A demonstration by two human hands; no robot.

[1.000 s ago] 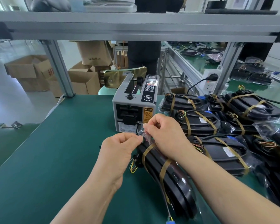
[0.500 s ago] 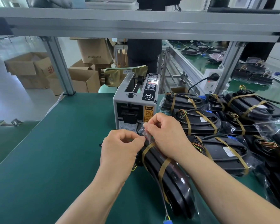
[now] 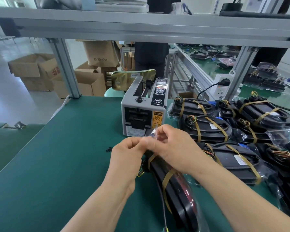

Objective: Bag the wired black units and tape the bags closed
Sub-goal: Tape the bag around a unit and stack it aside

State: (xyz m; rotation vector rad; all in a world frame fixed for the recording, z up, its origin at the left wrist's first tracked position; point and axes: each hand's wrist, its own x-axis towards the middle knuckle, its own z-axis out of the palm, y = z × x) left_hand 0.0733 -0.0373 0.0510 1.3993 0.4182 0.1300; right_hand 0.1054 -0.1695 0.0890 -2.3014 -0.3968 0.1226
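A long black unit [image 3: 177, 193] with tan bands and a trailing wire lies in a clear plastic bag [image 3: 153, 133] on the green mat, pointing towards me. My left hand [image 3: 125, 158] and my right hand [image 3: 172, 148] meet at its far end, and both pinch the bag's open top between fingers and thumbs. A grey tape dispenser [image 3: 143, 113] stands just beyond my hands. To the right lies a pile of bagged black units [image 3: 208, 128] with coloured wires.
The green mat [image 3: 57, 156] runs wide to the left. A small black clip [image 3: 109, 149] lies left of my hands. An aluminium frame post [image 3: 65, 69] and overhead shelf bar cross the back. A power strip [image 3: 222, 87] is mounted on the right-hand post. Cardboard boxes [image 3: 40, 71] sit on the floor beyond.
My hands have closed together slightly at the bag's top, and the left fingers now overlap the right. The unit has stayed in place.
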